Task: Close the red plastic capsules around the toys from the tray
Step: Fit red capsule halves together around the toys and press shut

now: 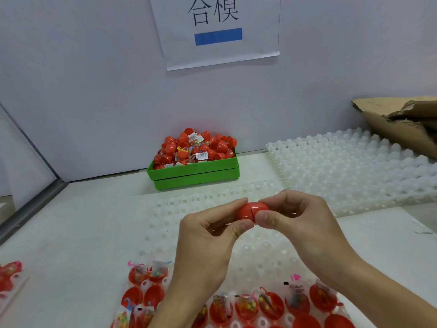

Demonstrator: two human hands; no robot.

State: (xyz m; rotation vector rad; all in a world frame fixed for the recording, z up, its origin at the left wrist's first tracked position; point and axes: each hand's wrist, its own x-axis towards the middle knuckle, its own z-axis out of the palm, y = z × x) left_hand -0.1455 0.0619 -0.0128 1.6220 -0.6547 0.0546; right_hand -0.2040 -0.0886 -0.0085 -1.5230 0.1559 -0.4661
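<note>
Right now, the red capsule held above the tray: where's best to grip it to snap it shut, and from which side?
Grip the red capsule by its two domed ends, one from each side, as the left hand and right hand pinch it now. Its seam runs roughly vertically across the middle with the long axis lying sideways, so opposing pressure along that axis should likely close the halves. Keep fingers off the seam.

two hands, one held capsule, one green bin, one sign

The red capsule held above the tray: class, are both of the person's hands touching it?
Touching. The head view shows the left hand and right hand each pinching one end of the red capsule, fingertips pressed against it.
</note>
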